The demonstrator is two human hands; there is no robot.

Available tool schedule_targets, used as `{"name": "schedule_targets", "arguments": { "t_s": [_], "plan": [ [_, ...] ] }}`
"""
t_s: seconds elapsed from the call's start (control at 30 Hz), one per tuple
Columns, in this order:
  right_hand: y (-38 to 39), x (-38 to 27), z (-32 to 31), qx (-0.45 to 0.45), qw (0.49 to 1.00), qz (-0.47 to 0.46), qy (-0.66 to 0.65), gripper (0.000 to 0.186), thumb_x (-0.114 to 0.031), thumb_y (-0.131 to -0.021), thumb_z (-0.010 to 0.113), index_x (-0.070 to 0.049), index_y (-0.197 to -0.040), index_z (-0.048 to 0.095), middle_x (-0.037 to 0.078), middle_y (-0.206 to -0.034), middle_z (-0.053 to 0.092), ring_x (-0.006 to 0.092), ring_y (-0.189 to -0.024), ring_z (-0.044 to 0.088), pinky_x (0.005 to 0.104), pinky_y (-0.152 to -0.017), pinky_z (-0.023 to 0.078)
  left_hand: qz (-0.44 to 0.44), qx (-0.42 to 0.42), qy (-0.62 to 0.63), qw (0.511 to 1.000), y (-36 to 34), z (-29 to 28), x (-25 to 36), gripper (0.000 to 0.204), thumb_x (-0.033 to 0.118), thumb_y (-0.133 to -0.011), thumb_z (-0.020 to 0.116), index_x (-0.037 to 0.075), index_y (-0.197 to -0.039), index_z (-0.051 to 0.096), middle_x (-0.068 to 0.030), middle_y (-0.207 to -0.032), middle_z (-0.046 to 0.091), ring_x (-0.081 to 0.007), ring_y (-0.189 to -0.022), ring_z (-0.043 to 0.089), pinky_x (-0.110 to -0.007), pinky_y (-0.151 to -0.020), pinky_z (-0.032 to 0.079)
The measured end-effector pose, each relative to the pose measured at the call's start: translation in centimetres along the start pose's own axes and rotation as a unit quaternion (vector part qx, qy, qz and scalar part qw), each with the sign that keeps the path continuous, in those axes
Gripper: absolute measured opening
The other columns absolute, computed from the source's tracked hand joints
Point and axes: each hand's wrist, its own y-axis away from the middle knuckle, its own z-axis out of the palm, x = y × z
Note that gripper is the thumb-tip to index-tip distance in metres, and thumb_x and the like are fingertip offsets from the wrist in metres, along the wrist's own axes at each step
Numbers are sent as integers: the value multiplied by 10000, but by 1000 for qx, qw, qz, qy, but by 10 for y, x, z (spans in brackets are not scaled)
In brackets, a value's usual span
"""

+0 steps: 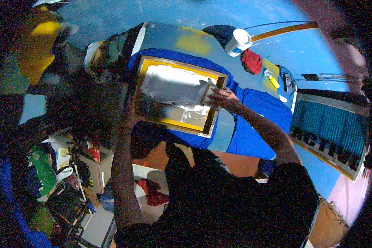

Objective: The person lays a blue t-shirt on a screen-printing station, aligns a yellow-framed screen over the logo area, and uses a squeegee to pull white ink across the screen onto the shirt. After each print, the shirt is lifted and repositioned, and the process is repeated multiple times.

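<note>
A wooden screen frame (pixel 213 124) with a yellow inner border lies over blue fabric (pixel 258 130) on the bench. A smear of white paste (pixel 165 80) covers much of its mesh. My right hand (pixel 223 98) grips a flat squeegee (pixel 206 94) on the mesh at the right side of the frame, at the edge of the paste. My left hand (pixel 130 109) is in shadow beside the frame's left side; I cannot make out its fingers or what they hold.
Along the bench's back are a white bucket (pixel 238 41), a red cloth (pixel 251 62) and a yellow spray bottle (pixel 272 79). Another framed screen (pixel 326 122) leans at the right. Cluttered materials (pixel 45 173) fill the lower left, and a red cloth (pixel 153 192) lies below the bench.
</note>
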Motion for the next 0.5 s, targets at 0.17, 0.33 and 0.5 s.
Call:
{"name": "schedule_targets", "arguments": {
  "t_s": [0.17, 0.33, 0.5],
  "plan": [
    [-57, 9, 40, 25, 855, 147, -497, 510, -400, -1082, 407, -161, -1521, 506, 214, -1555, 491, 380, -1469, 441, 591, -1211, 336, -15, -10, -51, 999, 2, -5, 5, 1444, 267, -575, 1002, 36, -1671, 90, -214, -1738, 128, -394, -1595, 174, -456, -1304, 225],
    [-134, -17, 18, 111, 991, 16, -71, 243, -249, -1026, 580, -151, -1230, 667, 73, -1187, 666, 270, -1052, 610, 435, -1075, 395, -37, -24, -102, 994, 5, -14, 20, 1439, 261, -582, 1001, 25, -1669, 87, -221, -1735, 129, -393, -1595, 173, -446, -1306, 219],
    [-252, -45, 22, 40, 971, 87, -219, 343, -308, -997, 607, -236, -1329, 658, 9, -1201, 682, 220, -1187, 586, 475, -1064, 391, -23, -9, -74, 997, 4, -19, 21, 1397, 252, -602, 993, 3, -1660, 116, -236, -1723, 164, -396, -1589, 192, -434, -1305, 220]
  ]
}}
